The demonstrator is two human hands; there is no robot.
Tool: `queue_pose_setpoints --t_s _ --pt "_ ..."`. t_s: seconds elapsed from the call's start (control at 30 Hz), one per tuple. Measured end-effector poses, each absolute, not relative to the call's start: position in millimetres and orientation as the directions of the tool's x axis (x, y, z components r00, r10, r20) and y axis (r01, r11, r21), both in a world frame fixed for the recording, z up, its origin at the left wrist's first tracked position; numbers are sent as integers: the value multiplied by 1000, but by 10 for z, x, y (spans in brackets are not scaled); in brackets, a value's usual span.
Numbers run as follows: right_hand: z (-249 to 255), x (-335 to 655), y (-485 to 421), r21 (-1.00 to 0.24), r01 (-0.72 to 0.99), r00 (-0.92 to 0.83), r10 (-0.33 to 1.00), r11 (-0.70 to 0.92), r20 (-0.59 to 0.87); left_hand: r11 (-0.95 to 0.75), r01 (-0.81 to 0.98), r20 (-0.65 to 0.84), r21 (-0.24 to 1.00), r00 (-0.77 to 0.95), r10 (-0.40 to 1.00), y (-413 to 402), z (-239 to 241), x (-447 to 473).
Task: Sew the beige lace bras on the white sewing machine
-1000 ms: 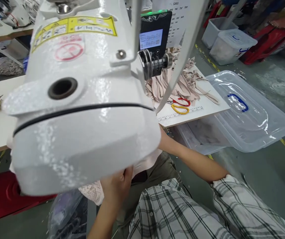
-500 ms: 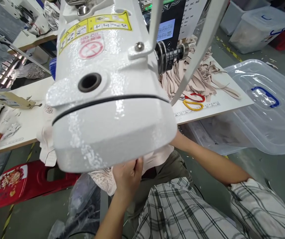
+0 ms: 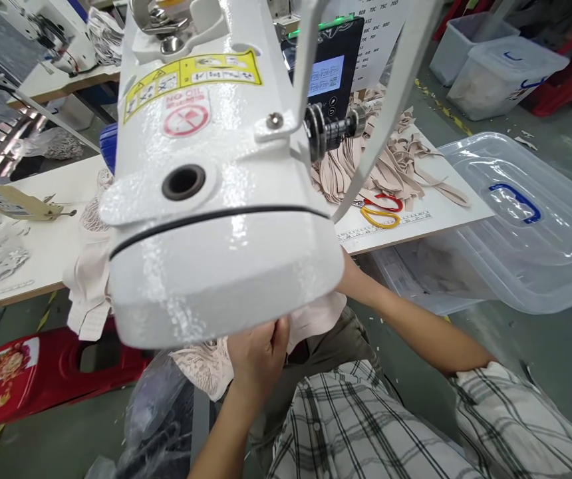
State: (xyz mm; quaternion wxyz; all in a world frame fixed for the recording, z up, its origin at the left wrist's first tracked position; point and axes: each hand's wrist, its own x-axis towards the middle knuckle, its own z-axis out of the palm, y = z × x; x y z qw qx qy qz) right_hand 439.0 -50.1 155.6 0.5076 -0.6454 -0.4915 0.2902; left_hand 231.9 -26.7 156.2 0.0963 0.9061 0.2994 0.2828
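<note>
At the left, a red stool (image 3: 61, 382) stands on the floor (image 3: 81, 429), below the near edge of the table (image 3: 46, 266). Beige fabric (image 3: 89, 286) hangs over that edge, just beside the sewing machine (image 3: 231, 273). Under the machine's rounded head, only narrow room shows above the person's lap. There, beige lace (image 3: 201, 369) spreads left of the left hand (image 3: 259, 349), and plain beige cloth (image 3: 316, 318) lies just right of it. The hand's thumb lies close alongside; the fingertips are hidden, so whether they pinch cannot be told. The right forearm (image 3: 416, 326) slants in past the table's near edge; its hand is behind the head, its fingers unseen. Scissors (image 3: 380, 211) lie between beige strips (image 3: 400, 166) and that edge. Farther right, a clear lid (image 3: 555, 233) juts out beyond the table, with floor near and far of it.
</note>
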Motion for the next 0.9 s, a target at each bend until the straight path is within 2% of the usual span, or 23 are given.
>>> queue_pose_setpoints --t_s 0.17,0.37,0.43,0.53,0.63,0.7,0.77,0.83,0.9 --pt "1519 4408 -504 -945 328 342 933 -3 116 -792 499 460 350 646 610 -266 1554 2301" --pt "1392 4353 -516 -969 247 368 922 28 121 -729 484 427 485 597 680 -277 1545 2281" --pt "1330 4304 -550 -988 151 395 915 16 75 -697 473 391 539 593 704 -267 1563 2271" --pt "1251 4210 -675 -996 -86 380 923 -30 -60 -662 454 332 597 611 718 -252 1610 2226" --pt "1217 4108 -901 -971 -238 346 933 -18 -102 -684 453 327 572 639 697 -293 1637 2156" --pt "1215 4039 -1093 -987 -146 376 927 64 5 -752 429 401 500 655 640 -374 1626 2128" --pt "1207 3972 -1297 -979 89 382 902 183 203 -833 379 468 403 696 544 -477 1587 2136" --pt "1183 3914 -1490 -889 318 277 864 330 420 -891 303 450 338 779 435 -558 1523 2170" --pt "1148 3876 -1652 -774 434 139 814 462 564 -917 231 388 326 852 353 -589 1449 2200"
